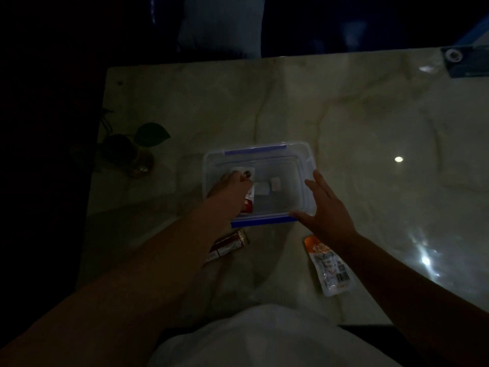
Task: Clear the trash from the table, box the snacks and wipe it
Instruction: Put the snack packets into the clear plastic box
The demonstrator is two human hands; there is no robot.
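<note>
A clear plastic box (304,165) with blue clips stands in the middle of the marble table (357,115). My left hand (230,190) reaches inside it, fingers closed on a red and white snack packet (248,202). Two small white packets (268,187) lie on the box floor. My right hand (326,207) rests open against the box's near right corner, fingers spread. An orange and white snack pouch (329,264) lies on the table under my right wrist. Brown and white snack bars (229,243) lie in front of the box, partly hidden by my left forearm.
The scene is very dim. A small potted plant (132,147) stands at the table's left edge. A dark object (461,60) sits at the far right corner. Light glare spots mark the right side. White cloth (264,337) fills the near bottom.
</note>
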